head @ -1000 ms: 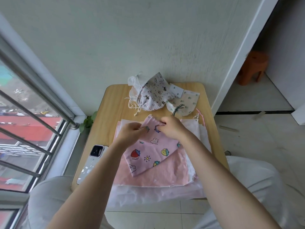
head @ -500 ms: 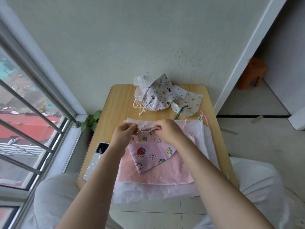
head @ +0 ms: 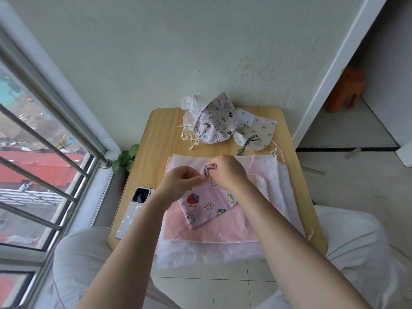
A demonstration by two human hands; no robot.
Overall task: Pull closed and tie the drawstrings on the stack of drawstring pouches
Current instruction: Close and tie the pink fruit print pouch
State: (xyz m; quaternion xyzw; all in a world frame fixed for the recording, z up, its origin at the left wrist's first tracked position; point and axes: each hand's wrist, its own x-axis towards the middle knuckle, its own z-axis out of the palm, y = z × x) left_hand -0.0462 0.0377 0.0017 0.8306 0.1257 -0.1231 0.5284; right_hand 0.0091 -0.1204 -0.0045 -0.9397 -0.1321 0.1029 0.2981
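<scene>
Right now your right hand (head: 225, 172) clamps the bunched mouth of the pink printed pouch (head: 206, 205), atop the stack of flat pouches (head: 274, 186), while your left hand (head: 180, 182) pinches beside it, seemingly steadying the cord for tying.

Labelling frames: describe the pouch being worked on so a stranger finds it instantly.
On the small wooden table, a flat stack of pink and white pouches lies nearest the person. On top is the pink cartoon-print pouch, its gathered mouth gripped by both hands; only it shows a strawberry and sun.
</scene>
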